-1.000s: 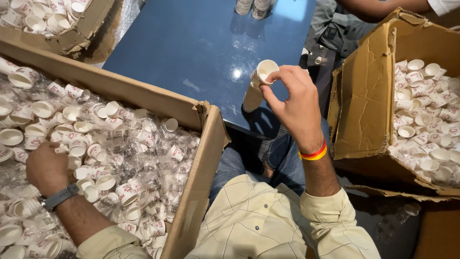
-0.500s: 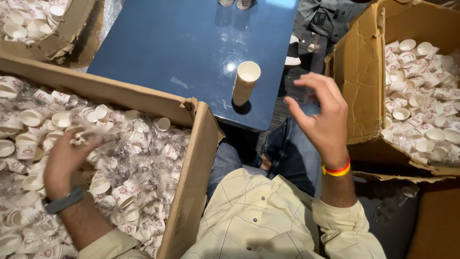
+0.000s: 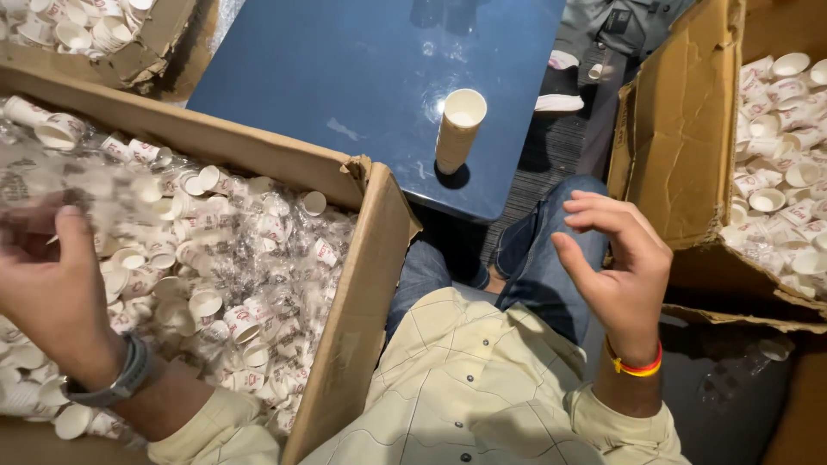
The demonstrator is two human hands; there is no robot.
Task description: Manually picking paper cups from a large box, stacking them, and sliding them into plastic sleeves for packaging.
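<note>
Cup stack (image 3: 458, 129): stood upright on blue worktop (image 3: 345, 77).
Right hand (image 3: 616, 263): fingers spread, empty, nearer than stack.
Left hand (image 3: 52, 288): left of stack, over cup-filled carton (image 3: 362, 258); grip unclear.

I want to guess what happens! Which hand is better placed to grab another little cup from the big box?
Probably the left hand: it is already inside the cardboard box, among the small paper cups. The right hand hangs empty over the knee, outside it.

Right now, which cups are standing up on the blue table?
The single stack of paper cups near the blue table edge. All the others lie jumbled in the cardboard boxes.
</note>
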